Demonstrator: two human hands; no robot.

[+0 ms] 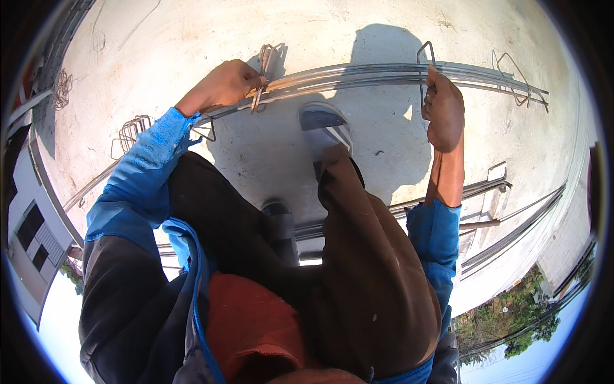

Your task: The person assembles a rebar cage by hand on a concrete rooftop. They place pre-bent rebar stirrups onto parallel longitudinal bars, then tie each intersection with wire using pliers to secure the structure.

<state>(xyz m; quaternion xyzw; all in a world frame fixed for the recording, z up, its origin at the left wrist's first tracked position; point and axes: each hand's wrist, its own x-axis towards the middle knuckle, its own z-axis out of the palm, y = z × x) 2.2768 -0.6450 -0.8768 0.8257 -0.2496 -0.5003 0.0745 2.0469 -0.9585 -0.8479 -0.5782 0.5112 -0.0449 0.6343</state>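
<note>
Pinched thumb and fingers of the left hand (231, 82) hold a rusty loop (263, 61), set crosswise on a bundle of steel bars (371, 72); the right hand (446, 105) is curled beside a wire loop (420, 54), though whether it grips it I cannot tell. Bars run left to right in front of the person, their long axis bowed by the lens, passing behind the left wrist and ending at the right in staggered tips; the loops stand across that axis, a third one (519, 73) tilted near the right ends. Pale, stained concrete (307, 29) lies beneath; at far left are a white building (32, 256), tangled wire (62, 89) and grouped loops (133, 131); a shoe (327, 131) is mid-view; more bars (476, 189) and greenery (499, 320) lie at right.
</note>
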